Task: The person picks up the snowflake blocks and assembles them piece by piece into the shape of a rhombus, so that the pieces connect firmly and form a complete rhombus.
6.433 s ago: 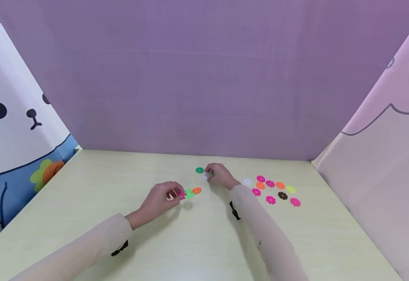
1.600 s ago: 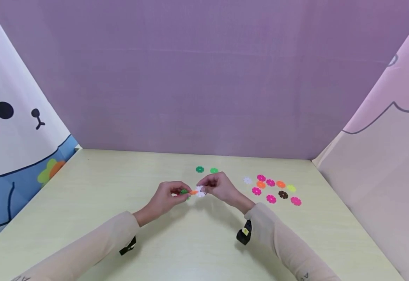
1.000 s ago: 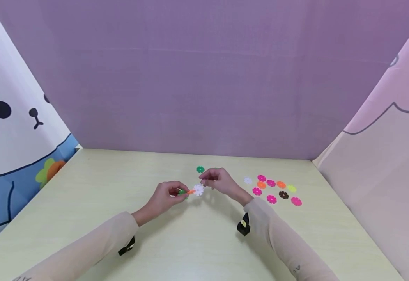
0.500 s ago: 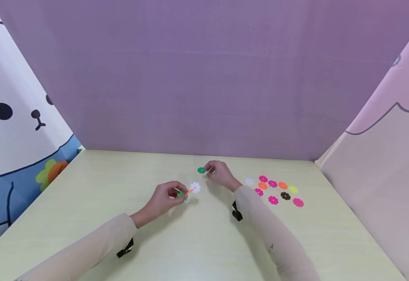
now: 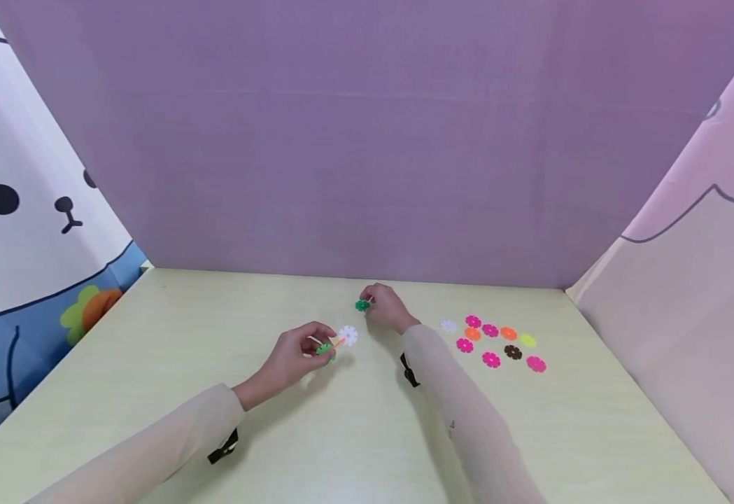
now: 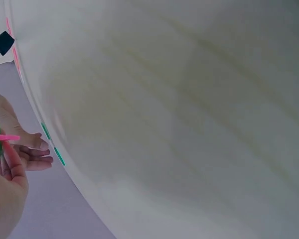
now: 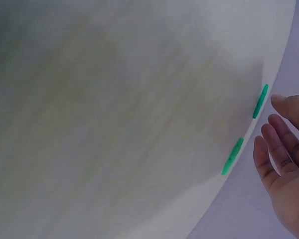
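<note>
My left hand pinches a joined cluster of notched flower-shaped plastic discs above the table. A white disc sticks out at its right end, joined to an edge-on orange disc. Nearer the fingers is a green disc; a pink disc crosses it in the left wrist view. My right hand reaches to the back of the table, its fingers over a dark green disc. In the right wrist view, two green discs lie flat beside its loosely bent, unfilled fingers.
To the right, several loose discs lie spread on the pale table: pink, orange, yellow, brown and white. A purple panel stands along the back edge, with printed cloth at the left.
The right hand has taken the white disc from the table, joined it to the orange disc in the left hand's cluster, let go, and moved back and left to the green discs.
</note>
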Demonstrator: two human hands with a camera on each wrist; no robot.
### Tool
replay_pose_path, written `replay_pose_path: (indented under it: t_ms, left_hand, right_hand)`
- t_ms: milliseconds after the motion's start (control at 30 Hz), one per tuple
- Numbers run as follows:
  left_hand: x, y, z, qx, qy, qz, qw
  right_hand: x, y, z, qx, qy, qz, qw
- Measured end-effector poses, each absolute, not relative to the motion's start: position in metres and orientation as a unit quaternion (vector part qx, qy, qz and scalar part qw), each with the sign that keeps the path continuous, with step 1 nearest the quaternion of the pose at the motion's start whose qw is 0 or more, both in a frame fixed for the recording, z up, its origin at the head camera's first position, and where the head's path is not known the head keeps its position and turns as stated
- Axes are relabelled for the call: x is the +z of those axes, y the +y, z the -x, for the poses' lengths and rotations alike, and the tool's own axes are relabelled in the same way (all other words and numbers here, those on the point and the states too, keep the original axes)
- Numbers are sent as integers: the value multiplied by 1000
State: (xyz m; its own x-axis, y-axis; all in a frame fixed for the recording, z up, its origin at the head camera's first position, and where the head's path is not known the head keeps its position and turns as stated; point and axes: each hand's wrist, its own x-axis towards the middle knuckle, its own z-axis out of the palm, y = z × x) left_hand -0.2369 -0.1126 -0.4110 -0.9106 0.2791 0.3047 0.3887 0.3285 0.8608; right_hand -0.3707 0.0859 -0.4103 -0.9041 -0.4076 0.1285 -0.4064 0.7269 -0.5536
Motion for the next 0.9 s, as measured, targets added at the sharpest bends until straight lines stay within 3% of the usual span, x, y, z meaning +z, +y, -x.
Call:
replay_pose_path:
  t_ms: [433, 900]
  left_hand:
    - [-409, -115, 238, -543, -810, 216, 52]
    - [-405, -116, 238, -527, -822, 211, 54]
  right_hand:
    - [-410, 79, 374, -242, 946, 216, 17]
    - [-410, 83, 379, -226, 945, 238, -3]
